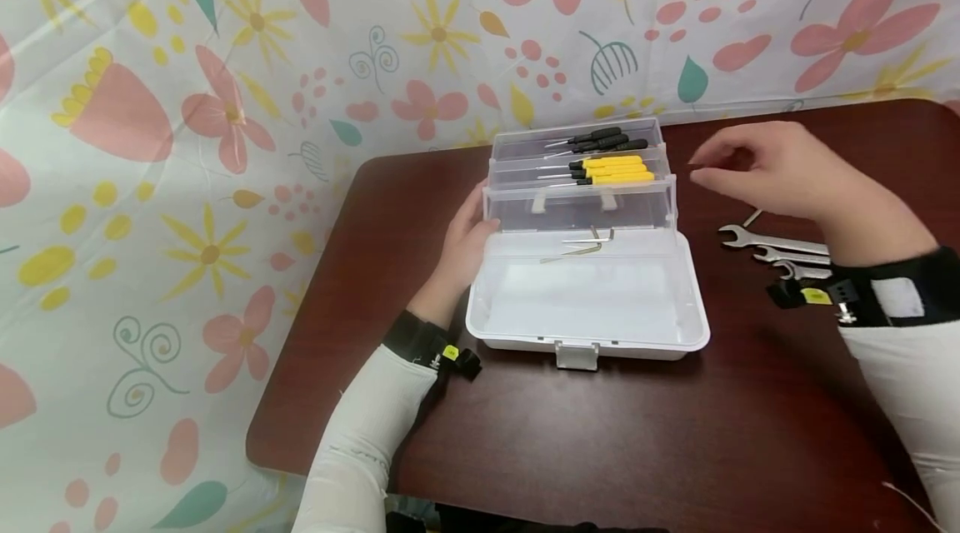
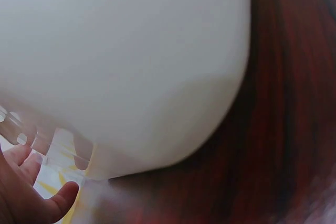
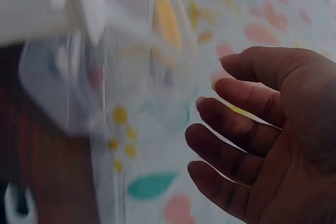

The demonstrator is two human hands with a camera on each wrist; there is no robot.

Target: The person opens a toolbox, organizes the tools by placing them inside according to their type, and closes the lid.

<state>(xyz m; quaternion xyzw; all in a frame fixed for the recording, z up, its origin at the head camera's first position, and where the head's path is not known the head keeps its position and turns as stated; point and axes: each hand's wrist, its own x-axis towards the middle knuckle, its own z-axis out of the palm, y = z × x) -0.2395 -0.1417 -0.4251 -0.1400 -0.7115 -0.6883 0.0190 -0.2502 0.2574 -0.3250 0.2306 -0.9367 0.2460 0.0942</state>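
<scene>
Head view: toolbox [image 1: 585, 300] unfolded on the table [image 1: 540, 441], screwdrivers [image 1: 618, 170] in its stepped trays [image 1: 519, 171], hex keys [image 1: 588, 241] lower at the back; left hand [image 1: 459, 248] at its left side, right hand [image 1: 783, 171] near the wrenches [image 1: 780, 241]. Left wrist: thumb and fingers apart by the clear trays, pressure unclear. Right wrist: fingers spread, loosely bent, pinching nothing. Probably best: left braces toolbox so trays don't tip, right keeps fingertips off tray edges
</scene>
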